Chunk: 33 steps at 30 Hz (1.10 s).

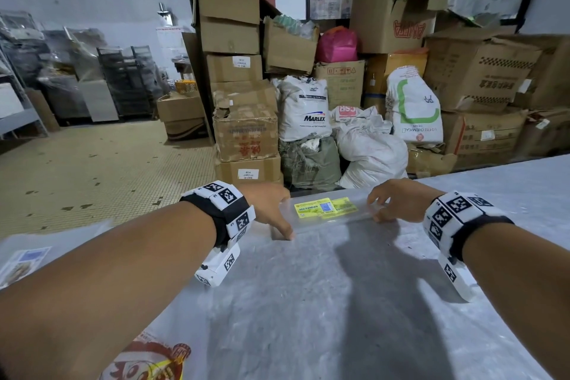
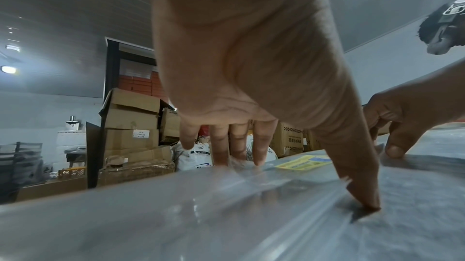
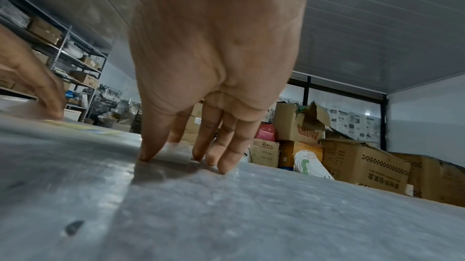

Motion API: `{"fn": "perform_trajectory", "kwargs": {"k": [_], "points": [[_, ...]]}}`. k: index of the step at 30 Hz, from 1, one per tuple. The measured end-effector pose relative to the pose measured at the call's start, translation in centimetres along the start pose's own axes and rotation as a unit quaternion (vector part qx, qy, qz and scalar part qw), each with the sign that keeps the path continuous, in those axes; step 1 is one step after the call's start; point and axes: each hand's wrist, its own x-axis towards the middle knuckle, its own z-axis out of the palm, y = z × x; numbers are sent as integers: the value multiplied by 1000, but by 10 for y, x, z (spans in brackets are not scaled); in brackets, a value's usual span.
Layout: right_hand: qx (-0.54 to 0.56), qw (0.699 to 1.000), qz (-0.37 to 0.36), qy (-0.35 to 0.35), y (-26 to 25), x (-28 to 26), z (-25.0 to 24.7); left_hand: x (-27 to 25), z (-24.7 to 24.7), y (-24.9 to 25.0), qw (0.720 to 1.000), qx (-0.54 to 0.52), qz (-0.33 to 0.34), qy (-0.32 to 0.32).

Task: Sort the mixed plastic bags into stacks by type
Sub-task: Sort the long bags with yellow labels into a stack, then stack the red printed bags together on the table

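Nearest lay a red-printed bag (image 1: 148, 361), while at the table's (image 1: 308, 302) far edge the left hand (image 1: 268, 207) and right hand (image 1: 398, 200) pressed spread fingertips on the yellow-labelled clear bags (image 1: 324, 210), apparently squaring that stack; fetching another bag seemed next.

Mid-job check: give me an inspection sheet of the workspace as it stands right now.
Surface: grey table, scuffed.
Job's things: clear bags with yellow labels flat at far edge; red-printed bag near; blue-printed bag at left.
Clutter: nothing seen.
Grippers: left hand presses bags' left end with straight fingers; right hand rests its fingertips on right end.
Cables: nothing seen.
Surroundings: cardboard boxes, sacks, shelving.
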Motion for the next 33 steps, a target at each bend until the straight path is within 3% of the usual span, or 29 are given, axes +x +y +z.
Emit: {"fn": "perform_trajectory", "kwargs": {"k": [12, 18, 25, 33], "points": [[-12, 1000, 2, -1, -5, 1, 0, 3, 1, -10, 1000, -12, 12, 5], [10, 1000, 17, 15, -15, -17, -15, -27, -15, -15, 999, -6, 21, 30], [37, 996, -46, 69, -94, -85, -39, -143, -29, -21, 996, -28, -7, 81], [105, 981, -156, 42, -222, -216, 8, -324, 18, -40, 990, -103, -81, 55]]}}
